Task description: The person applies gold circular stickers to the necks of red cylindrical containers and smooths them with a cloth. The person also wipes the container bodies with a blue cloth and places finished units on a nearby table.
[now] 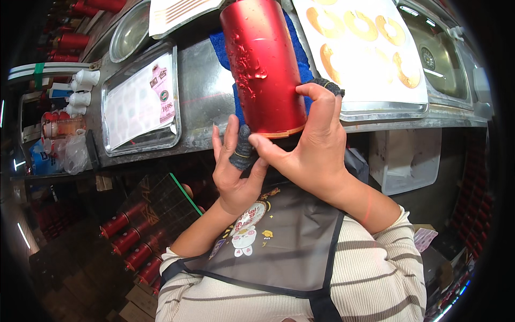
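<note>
A: That's a metal table (pixel 206 80) in a cluttered workroom, isn't it?

B: Yes, and a red cylinder (pixel 271 70) lies at its front edge, so take every place from that.

A: What's biggest around it?

B: To its right, a white sheet (pixel 357 80) with gold ring-like shapes. To its left, and smaller, a shallow tray (pixel 177 91) with papers in it. Directly under it, a blue cloth (pixel 220 51) shows along both sides.

A: And how does the cylinder itself lie?

B: On its side, long axis running away from the person, the far end leaning a little left. Raised red texture covers part of its left flank, and the orange-gold rim (pixel 276 134) faces the person.

A: Where are the hands?

B: Both at that rimmed end, so the cylinder stretches forward from the fingers. The right hand (pixel 322 153) is the closer one: its forefinger bends onto the right flank and its thumb reaches across to the rim's left part. Those two stand wide apart; whether they press, I can't tell.

A: And the left hand (pixel 233 182)?

B: Just beside the rim's left corner, fingers spread, thumb lower and apart. Its dark finger cover (pixel 244 150) sits right by the cylinder, perhaps touching; I can't be sure. A finger on the other hand wears one too.
</note>
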